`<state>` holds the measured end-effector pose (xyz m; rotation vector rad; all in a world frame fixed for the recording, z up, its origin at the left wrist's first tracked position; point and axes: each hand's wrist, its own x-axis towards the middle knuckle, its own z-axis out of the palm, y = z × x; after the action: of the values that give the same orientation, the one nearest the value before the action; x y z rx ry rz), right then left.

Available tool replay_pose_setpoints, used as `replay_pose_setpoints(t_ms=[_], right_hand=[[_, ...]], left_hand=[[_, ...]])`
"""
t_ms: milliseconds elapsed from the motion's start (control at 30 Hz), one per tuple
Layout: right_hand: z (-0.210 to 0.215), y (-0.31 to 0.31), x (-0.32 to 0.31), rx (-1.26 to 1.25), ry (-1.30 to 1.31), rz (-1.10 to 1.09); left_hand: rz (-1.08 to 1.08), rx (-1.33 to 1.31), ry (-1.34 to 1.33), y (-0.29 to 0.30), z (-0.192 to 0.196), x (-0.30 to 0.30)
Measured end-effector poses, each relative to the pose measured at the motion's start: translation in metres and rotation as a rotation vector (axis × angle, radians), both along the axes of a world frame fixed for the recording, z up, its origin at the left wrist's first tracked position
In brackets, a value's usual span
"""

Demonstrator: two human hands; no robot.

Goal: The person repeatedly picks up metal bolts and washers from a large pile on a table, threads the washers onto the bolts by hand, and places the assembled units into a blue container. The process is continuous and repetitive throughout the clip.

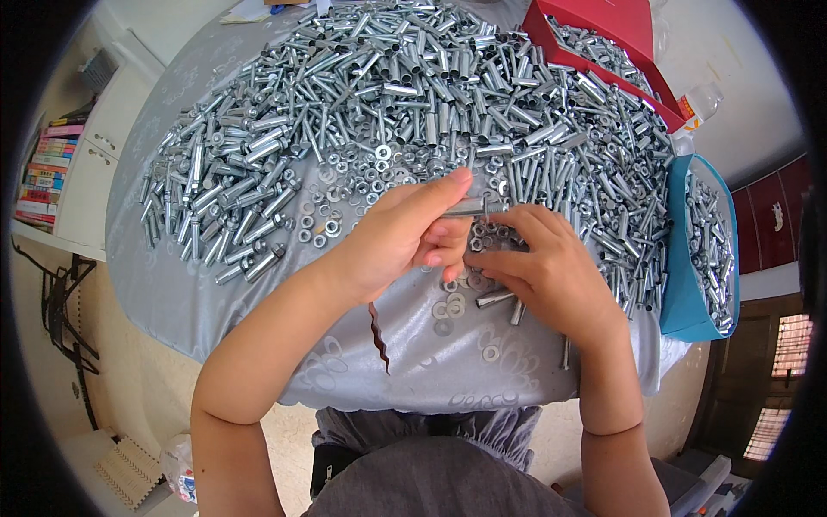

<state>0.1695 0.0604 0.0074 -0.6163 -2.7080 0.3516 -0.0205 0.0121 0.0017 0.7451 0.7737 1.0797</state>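
Note:
My left hand (392, 226) is closed around a silver sleeve anchor bolt (463, 208), held sideways above the table with the thumb along its top. A washer (486, 207) sits near the bolt's right end, where the thread points right. My right hand (551, 267) is close by on the right, palm down, its fingers bent and apart. One fingertip is beside the threaded end; whether it touches is unclear. Nothing shows between its fingers. Under both hands lie loose nuts (376, 186) and flat washers (455, 303).
A large heap of sleeves and bolts (396, 73) covers the far side of the silver tablecloth (370, 362). A red box (650, 73) and a blue container (679, 250), both with metal parts, stand right. A clear plastic bottle (702, 103) is beside the red box.

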Motion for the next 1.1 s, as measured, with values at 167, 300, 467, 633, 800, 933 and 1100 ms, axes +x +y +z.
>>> replay_pose_setpoints(t_ms=[167,300,467,633,800,933,1100], right_hand=[[0.0,0.0,-0.001,0.006,0.015,0.015],[-0.001,0.0,-0.001,-0.031,0.023,0.005],[0.0,0.001,-0.001,-0.075,0.075,0.035],[0.004,-0.004,0.001,-0.536,0.492,-0.066],[0.006,-0.009,0.001,-0.946,0.719,-0.102],[0.006,-0.009,0.002,-1.031,0.726,-0.108],[0.007,-0.013,-0.001,-1.1,0.741,-0.144]], left_hand=[[-0.006,0.029,0.014,0.001,-0.004,-0.001],[0.005,0.02,0.025,0.001,-0.004,0.0],[0.024,-0.019,0.026,0.0,-0.003,0.002],[0.015,-0.053,0.067,0.0,-0.004,0.001],[-0.055,-0.013,0.098,0.001,-0.004,0.0],[-0.071,-0.004,0.119,0.0,-0.003,0.001],[-0.097,-0.002,0.145,0.0,-0.002,0.001]])
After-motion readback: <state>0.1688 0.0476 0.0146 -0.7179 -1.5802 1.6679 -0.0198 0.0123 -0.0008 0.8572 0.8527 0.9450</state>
